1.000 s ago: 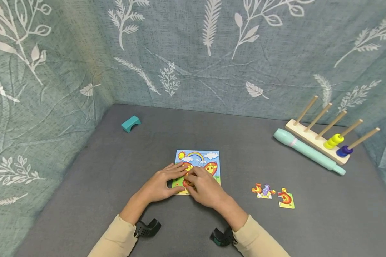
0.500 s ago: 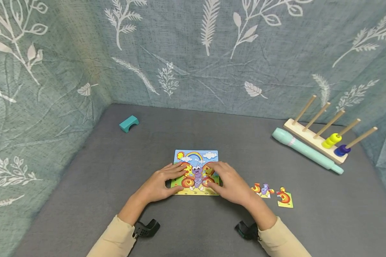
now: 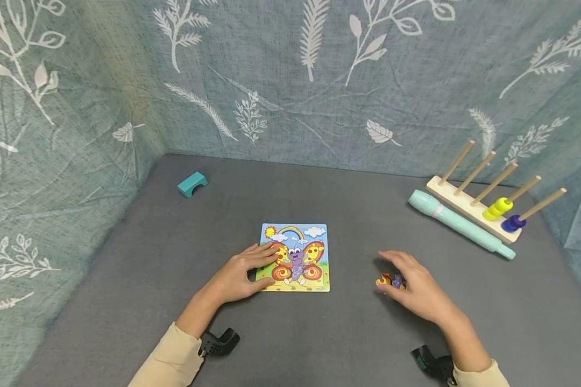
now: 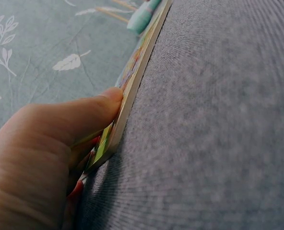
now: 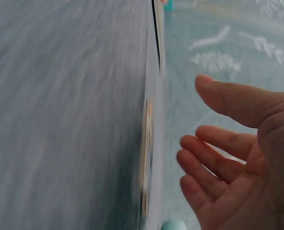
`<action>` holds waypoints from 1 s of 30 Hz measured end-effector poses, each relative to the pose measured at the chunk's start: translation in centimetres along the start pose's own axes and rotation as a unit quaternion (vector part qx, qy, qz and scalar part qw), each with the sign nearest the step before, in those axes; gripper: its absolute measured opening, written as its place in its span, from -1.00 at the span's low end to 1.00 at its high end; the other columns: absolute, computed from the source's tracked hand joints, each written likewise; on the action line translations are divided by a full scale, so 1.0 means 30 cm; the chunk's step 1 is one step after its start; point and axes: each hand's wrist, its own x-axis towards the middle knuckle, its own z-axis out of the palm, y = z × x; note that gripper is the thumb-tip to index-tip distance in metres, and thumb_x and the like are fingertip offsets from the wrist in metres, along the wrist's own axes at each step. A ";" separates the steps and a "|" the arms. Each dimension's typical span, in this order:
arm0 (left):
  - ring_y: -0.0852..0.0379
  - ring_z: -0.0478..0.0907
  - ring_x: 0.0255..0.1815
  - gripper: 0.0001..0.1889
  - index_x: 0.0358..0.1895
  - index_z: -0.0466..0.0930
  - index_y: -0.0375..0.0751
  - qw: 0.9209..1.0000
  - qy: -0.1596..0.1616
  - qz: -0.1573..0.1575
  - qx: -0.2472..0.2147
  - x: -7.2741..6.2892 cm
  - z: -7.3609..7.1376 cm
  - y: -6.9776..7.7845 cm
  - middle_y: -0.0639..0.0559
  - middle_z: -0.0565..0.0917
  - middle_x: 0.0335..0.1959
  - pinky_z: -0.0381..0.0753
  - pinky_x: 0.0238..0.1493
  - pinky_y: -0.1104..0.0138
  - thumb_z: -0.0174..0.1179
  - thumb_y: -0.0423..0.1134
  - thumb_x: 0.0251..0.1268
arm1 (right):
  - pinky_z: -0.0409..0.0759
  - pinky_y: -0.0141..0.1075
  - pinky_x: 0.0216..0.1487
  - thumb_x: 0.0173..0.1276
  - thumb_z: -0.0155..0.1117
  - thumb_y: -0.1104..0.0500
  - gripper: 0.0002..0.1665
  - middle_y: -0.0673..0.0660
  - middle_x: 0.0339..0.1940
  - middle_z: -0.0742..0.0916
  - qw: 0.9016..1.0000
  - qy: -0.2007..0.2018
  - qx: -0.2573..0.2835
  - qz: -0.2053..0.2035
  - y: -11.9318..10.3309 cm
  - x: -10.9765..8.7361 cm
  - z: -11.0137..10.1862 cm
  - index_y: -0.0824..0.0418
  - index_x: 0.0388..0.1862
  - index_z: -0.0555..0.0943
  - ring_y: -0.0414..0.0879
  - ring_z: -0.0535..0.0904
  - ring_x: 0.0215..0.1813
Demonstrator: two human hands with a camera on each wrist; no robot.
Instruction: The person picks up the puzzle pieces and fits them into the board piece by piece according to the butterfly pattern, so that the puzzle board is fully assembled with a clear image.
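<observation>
A square puzzle with a purple butterfly, a rainbow and a sun lies flat on the dark grey table. My left hand rests on its left side, fingers spread over the picture. In the left wrist view the thumb lies on top of the board, right at its edge. To the right, my right hand hovers over loose puzzle pieces, thumb and fingers apart, holding nothing. The hand covers part of these pieces. In the right wrist view the pieces show edge-on beside the relaxed fingers.
A teal arch block sits at the back left. At the back right stands a wooden peg stand with yellow beads and blue beads. A mint-green tube-shaped object lies before it. Patterned cloth hangs behind.
My right hand has left the puzzle's middle and moved right, over the loose pieces. The whole butterfly picture has come into sight. My left hand has stayed on the board.
</observation>
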 end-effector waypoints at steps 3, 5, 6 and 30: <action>0.02 0.27 0.42 -0.42 0.24 0.50 -0.20 1.000 -0.003 -0.003 0.002 0.000 -0.003 -0.001 0.00 0.44 0.33 0.16 0.51 0.11 0.33 -0.06 0.14 | 0.52 0.12 0.13 0.14 0.45 0.08 -0.28 0.17 0.15 0.57 1.000 -0.001 -0.011 0.011 0.023 -0.029 -0.019 0.24 0.26 0.44 0.15 0.47 0.21; 0.02 0.27 0.43 -0.42 0.24 0.50 -0.19 1.000 -0.002 -0.003 0.001 0.000 -0.004 0.000 0.00 0.44 0.33 0.16 0.51 0.11 0.33 -0.06 0.14 | 0.53 0.09 0.11 0.10 0.48 0.09 -0.28 0.16 0.11 0.59 1.000 -0.003 -0.016 0.018 0.036 -0.044 -0.028 0.24 0.23 0.47 0.13 0.49 0.18; 0.02 0.27 0.43 -0.42 0.24 0.50 -0.19 1.000 -0.001 -0.002 0.001 0.001 -0.005 0.001 0.00 0.43 0.34 0.16 0.51 0.11 0.33 -0.06 0.14 | 0.53 0.08 0.09 0.08 0.49 0.11 -0.29 0.16 0.09 0.60 1.000 -0.005 -0.020 0.022 0.042 -0.051 -0.031 0.24 0.21 0.48 0.12 0.50 0.16; -0.05 0.28 0.42 -0.43 0.24 0.50 -0.19 1.000 0.008 0.005 0.002 -0.007 -0.003 0.006 -0.04 0.44 0.33 0.18 0.49 0.05 0.32 -0.05 0.16 | 0.53 -0.16 -0.13 -0.05 0.55 0.27 -0.52 0.06 -0.13 0.65 0.998 0.054 -0.044 0.007 0.072 -0.069 -0.011 0.15 -0.11 0.59 -0.06 0.52 -0.07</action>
